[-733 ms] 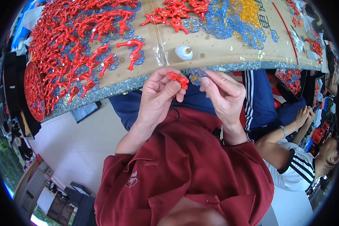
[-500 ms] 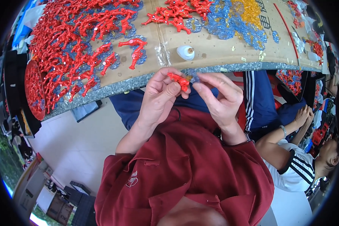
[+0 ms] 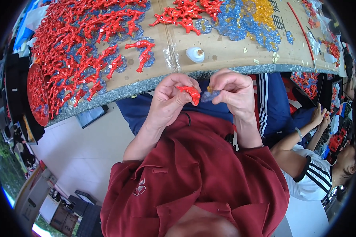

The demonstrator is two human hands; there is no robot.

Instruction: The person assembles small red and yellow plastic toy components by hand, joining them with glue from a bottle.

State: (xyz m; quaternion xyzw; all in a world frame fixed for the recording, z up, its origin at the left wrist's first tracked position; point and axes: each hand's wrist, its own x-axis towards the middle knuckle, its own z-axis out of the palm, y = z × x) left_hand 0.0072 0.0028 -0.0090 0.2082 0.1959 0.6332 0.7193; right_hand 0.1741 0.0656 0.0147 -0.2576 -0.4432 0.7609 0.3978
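"What leads the scene?"

"A cardboard-covered table (image 3: 126,89) spans 12 o'clock, red plastic figures (image 3: 67,43) massed toward 10. Nearer centre, a left hand (image 3: 166,102) and right hand (image 3: 237,93) face each other, with a white bottle (image 3: 194,55) beyond them at 12."

"And the smaller things?"

"Left fingers grasp a red figure (image 3: 190,94); right fingers pinch a translucent bluish piece (image 3: 208,96) at the figure's 3 o'clock, an amber bit (image 3: 209,88) at its 12. Whether figure and piece touch, one cannot tell."

"Handled well, how?"

"Best, it seems: left hand steady, facing sides square, fingertips clear of the gap, pressure light. The translucent piece looks slippery, and a tilted grip could let it skid."
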